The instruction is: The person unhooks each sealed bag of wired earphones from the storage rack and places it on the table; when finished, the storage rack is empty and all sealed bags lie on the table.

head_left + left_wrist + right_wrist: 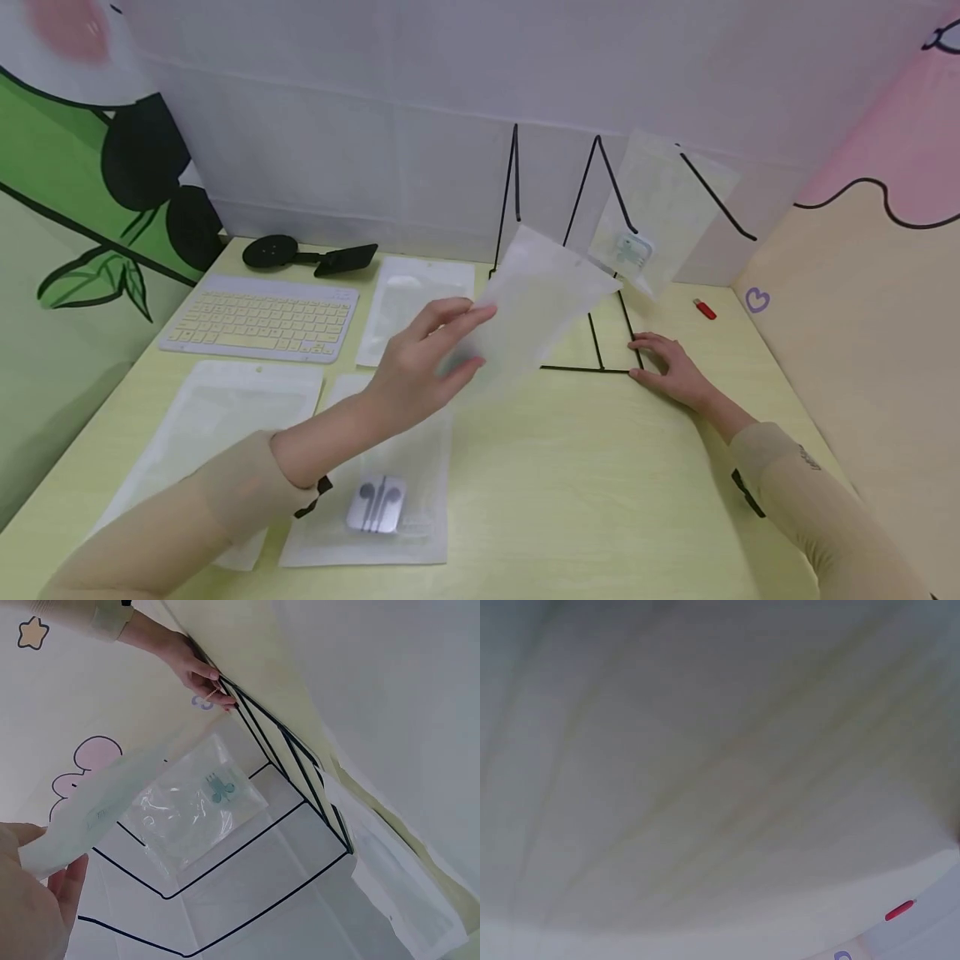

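My left hand (420, 358) pinches a translucent white flat pouch (543, 308) by its near edge, holding it tilted above the table in front of a black wire rack (585, 369). At the rack's near right corner, my right hand (671, 371) grips the base wire between thumb and fingers, as the left wrist view also shows. A clear pouch (202, 810) with a small green-printed item inside hangs on one of the rack's bent prongs. The right wrist view is mostly filled by a blurred pale surface; the right hand's grip is hidden there.
On the left are a white keyboard (262, 321), a folded black stand (273, 252) and several flat pouches (217, 408). Boxed earphones (377, 504) lie on the nearest one. A red USB stick (704, 309) lies right of the rack. Fabric-covered walls enclose the table.
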A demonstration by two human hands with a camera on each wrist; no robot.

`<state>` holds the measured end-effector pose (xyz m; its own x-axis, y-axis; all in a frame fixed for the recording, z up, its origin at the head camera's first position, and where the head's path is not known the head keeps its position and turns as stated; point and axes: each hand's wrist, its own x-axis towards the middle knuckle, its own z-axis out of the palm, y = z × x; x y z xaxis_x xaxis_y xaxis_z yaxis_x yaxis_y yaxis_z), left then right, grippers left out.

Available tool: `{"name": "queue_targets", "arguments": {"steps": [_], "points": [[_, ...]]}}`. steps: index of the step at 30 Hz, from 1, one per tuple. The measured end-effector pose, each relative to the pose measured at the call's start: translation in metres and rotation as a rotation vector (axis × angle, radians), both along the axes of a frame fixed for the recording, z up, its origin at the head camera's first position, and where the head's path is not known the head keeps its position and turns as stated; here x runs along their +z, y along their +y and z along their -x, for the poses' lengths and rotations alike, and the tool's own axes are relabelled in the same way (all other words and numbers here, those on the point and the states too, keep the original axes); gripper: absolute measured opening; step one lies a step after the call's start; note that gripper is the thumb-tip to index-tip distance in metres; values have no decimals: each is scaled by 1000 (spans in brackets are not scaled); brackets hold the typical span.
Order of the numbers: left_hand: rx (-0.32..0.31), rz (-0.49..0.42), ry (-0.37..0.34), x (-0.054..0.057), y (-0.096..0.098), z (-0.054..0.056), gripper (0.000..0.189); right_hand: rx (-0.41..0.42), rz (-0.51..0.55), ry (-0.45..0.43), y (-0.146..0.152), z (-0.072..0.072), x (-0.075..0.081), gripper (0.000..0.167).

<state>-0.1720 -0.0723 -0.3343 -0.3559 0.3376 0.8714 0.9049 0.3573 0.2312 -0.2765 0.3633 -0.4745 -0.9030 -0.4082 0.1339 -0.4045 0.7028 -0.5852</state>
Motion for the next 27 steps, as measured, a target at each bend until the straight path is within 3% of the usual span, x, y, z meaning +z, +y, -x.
{"name": "queue_targets", "arguments": {"steps": [8,15,22,27], "points": [[-29,-29,-221,-1,-6,-22,60,7,8,17,1,1,-3,48],[36,-49,-417,-12,-7,-38,63,10,4,2,1,1,0,50],[57,-22,-712,-31,3,-44,67,10,2,13,0,1,1,50],[32,-3,-819,-43,10,-43,68,8,2,13,0,1,1,50]]}}
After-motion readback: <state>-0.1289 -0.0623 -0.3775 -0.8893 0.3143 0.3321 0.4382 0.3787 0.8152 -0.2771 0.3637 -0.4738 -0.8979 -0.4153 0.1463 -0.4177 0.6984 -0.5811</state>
